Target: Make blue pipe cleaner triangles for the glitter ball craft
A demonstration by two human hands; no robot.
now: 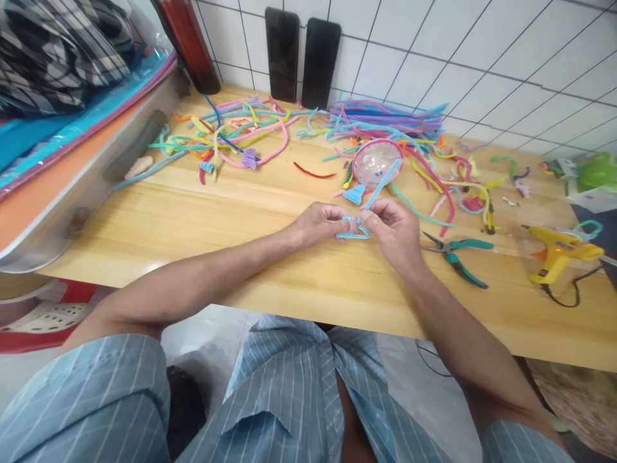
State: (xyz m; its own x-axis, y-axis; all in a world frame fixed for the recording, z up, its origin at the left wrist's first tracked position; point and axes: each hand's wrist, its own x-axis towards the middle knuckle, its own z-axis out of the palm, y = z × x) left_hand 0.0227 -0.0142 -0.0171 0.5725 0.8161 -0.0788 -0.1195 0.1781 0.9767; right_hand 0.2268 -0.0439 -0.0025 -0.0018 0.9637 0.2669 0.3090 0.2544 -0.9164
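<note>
Above the front part of the table, my left hand [325, 222] pinches a blue pipe cleaner [383, 183] where it is bent into a small wound shape. The fingers of my right hand [393, 228] are closed on the same pipe cleaner, close to the left fingertips. Its straight free end sticks up and to the right, in front of a clear bowl with a pink rim [378, 162]. Just beyond my fingertips lies a small blue fan-shaped piece [354, 195] of wound pipe cleaner.
Pliers with teal handles [460, 254] and a yellow glue gun [554, 251] lie to the right. Loose coloured pipe cleaners [260, 138] and a purple-blue bundle [385, 119] spread along the back. Two black phones [321, 61] lean on the tiled wall; a plastic box [110, 161] stands left.
</note>
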